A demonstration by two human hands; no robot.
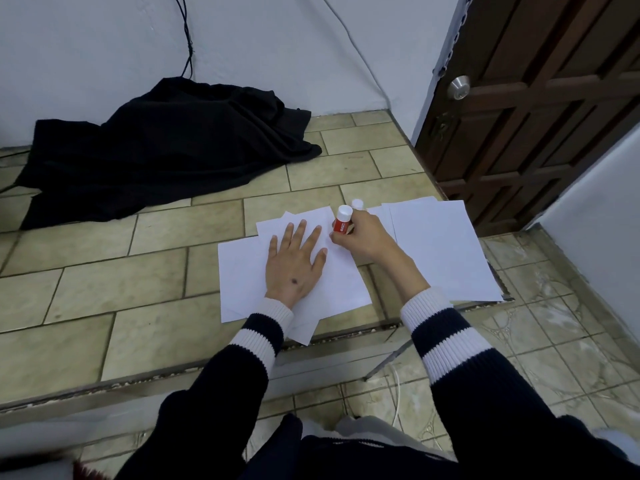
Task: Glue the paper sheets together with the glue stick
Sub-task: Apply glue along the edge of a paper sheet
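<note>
The left hand (296, 261) lies flat on a loose pile of white paper sheets (249, 268), its fingers (300, 230) straight and spread apart, palm down, pressing the top sheet against the tiled desk (104, 271). Just to its right, the right hand (362, 239) grips a red glue stick (342, 221) with a white cap; the fingers are curled round the lower part of the tube, which stands nearly upright with its bottom end down at the paper, close beside the left hand's forefinger. A second white cap-like top (357, 203) shows just behind the glue stick, on the far side; whether it is a separate stick cannot be told. Further right lies another stack of white sheets (440, 251), fanned slightly and reaching the desk's right edge. Both arms wear dark sleeves (460, 341) with white stripes at the cuff. At the far left of the desk, against the pale wall, a black cloth (156, 150) lies crumpled, with a dark cable (187, 39) running up the wall behind it. A dark wooden door (540, 98) with a metal knob stands at the far right.
</note>
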